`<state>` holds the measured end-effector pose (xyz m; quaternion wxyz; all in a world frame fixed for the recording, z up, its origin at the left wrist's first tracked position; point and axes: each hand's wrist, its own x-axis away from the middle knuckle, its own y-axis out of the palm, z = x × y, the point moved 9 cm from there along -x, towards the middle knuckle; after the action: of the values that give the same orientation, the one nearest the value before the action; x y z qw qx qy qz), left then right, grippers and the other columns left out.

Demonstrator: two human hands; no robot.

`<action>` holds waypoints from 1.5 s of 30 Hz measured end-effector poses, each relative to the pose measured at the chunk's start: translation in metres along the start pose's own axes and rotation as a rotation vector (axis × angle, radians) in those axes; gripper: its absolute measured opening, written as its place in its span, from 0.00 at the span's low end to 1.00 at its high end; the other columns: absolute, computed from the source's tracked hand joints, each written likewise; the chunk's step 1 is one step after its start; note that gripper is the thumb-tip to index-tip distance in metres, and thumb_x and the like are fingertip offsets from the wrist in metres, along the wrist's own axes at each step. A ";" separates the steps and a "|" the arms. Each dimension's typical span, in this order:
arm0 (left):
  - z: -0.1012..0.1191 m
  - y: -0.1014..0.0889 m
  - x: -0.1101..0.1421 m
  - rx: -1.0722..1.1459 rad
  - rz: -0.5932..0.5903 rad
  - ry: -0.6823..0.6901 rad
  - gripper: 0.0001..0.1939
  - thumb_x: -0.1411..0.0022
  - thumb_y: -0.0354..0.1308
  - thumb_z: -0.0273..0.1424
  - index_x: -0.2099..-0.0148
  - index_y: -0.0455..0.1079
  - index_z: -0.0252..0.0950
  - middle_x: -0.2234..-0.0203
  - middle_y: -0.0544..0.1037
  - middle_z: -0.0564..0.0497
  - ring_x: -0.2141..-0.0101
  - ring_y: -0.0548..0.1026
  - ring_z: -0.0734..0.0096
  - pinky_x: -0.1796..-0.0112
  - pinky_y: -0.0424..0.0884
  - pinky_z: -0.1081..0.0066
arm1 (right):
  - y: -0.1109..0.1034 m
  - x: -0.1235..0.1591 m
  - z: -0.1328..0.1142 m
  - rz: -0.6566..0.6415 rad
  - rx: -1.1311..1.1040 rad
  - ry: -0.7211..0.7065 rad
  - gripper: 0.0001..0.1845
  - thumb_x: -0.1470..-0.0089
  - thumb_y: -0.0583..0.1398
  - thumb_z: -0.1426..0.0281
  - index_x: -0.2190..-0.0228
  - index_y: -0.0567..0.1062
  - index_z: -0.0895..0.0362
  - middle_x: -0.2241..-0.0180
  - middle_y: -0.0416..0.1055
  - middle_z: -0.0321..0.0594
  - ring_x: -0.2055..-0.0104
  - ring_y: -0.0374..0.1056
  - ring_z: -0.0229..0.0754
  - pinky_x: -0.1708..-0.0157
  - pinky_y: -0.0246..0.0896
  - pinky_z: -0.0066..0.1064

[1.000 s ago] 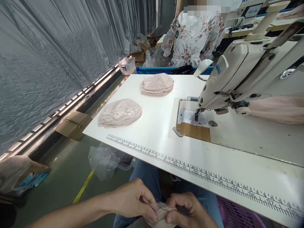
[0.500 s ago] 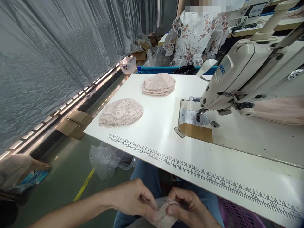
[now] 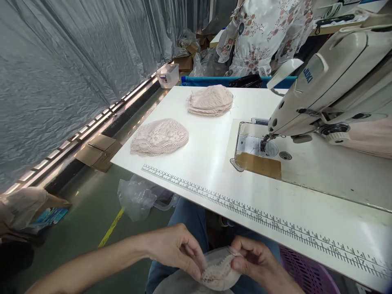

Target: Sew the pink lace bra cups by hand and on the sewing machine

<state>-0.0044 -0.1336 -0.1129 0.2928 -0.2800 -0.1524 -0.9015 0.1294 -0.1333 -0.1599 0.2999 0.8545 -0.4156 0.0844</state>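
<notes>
Over my lap, a piece of sheer pale fabric with a lace edge (image 3: 221, 274) is stretched between both hands. My left hand (image 3: 180, 251) pinches its left side between thumb and fingers. At the upper right edge, my right hand (image 3: 255, 259) grips the fabric with thumb and forefinger. More of the sheer cloth drapes down over my legs, partly cut off by the bottom of the view. On the table (image 3: 208, 151) in front lie two stacks of pale pink lace pieces: a nearer lace stack (image 3: 159, 138) and a farther lace stack (image 3: 210, 100).
A white sewing machine (image 3: 324, 81) stands on the right of the table. A printed ruler (image 3: 245, 210) runs along the front edge. Below is a purple basket (image 3: 306, 271); a cardboard box (image 3: 98, 152) lies on the floor at left. Another person (image 3: 260, 36) is beyond the table.
My hands have moved apart, the right one shifting rightward, and more of the lace-edged fabric shows between them. The camera view has shifted slightly.
</notes>
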 end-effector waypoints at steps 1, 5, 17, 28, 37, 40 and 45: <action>-0.001 0.001 -0.001 0.008 0.003 0.004 0.21 0.48 0.66 0.41 0.57 0.78 0.30 0.66 0.81 0.42 0.65 0.80 0.64 0.64 0.72 0.78 | -0.001 0.000 0.001 0.002 -0.007 0.002 0.23 0.55 0.67 0.51 0.76 0.69 0.57 0.79 0.64 0.32 0.75 0.54 0.34 0.73 0.49 0.26; -0.004 -0.002 -0.002 0.007 0.020 0.008 0.19 0.46 0.64 0.41 0.58 0.78 0.31 0.67 0.81 0.44 0.65 0.80 0.67 0.65 0.72 0.80 | -0.004 0.002 0.004 0.017 -0.023 0.000 0.21 0.55 0.68 0.53 0.77 0.71 0.57 0.79 0.65 0.31 0.75 0.56 0.34 0.73 0.50 0.26; -0.019 0.011 -0.013 0.158 -0.037 -0.047 0.34 0.64 0.71 0.51 0.57 0.78 0.33 0.70 0.81 0.51 0.66 0.79 0.69 0.63 0.72 0.79 | -0.003 0.007 -0.003 0.120 0.017 0.028 0.24 0.59 0.69 0.50 0.78 0.72 0.57 0.80 0.66 0.32 0.76 0.61 0.36 0.72 0.58 0.28; -0.017 0.016 -0.010 0.201 -0.121 -0.018 0.32 0.60 0.69 0.51 0.57 0.78 0.33 0.71 0.79 0.52 0.69 0.77 0.70 0.62 0.72 0.76 | -0.002 0.009 0.000 0.117 0.024 0.025 0.24 0.59 0.68 0.50 0.79 0.72 0.57 0.80 0.66 0.33 0.76 0.62 0.36 0.72 0.59 0.29; -0.015 0.008 -0.012 0.069 0.110 -0.101 0.30 0.65 0.71 0.51 0.64 0.80 0.33 0.76 0.79 0.51 0.79 0.67 0.78 0.79 0.60 0.81 | 0.001 0.009 0.002 0.111 -0.095 0.008 0.21 0.58 0.70 0.55 0.79 0.72 0.58 0.80 0.64 0.31 0.77 0.58 0.34 0.73 0.56 0.27; -0.011 0.010 -0.011 0.100 0.076 -0.097 0.32 0.64 0.69 0.53 0.62 0.80 0.32 0.74 0.79 0.49 0.77 0.71 0.75 0.73 0.67 0.79 | 0.003 0.009 0.002 0.075 -0.096 -0.013 0.19 0.56 0.70 0.56 0.78 0.73 0.58 0.81 0.63 0.30 0.77 0.55 0.32 0.74 0.52 0.25; -0.012 0.013 -0.009 0.210 0.002 -0.095 0.34 0.68 0.70 0.54 0.63 0.80 0.34 0.75 0.79 0.51 0.73 0.74 0.73 0.65 0.72 0.76 | 0.007 0.009 0.010 0.006 -0.078 0.011 0.19 0.54 0.69 0.55 0.76 0.73 0.58 0.80 0.66 0.32 0.76 0.58 0.34 0.73 0.53 0.26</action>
<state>0.0047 -0.1454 -0.1263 0.3141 -0.2902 -0.2593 -0.8660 0.1288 -0.1479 -0.1613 0.3348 0.8406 -0.4194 0.0736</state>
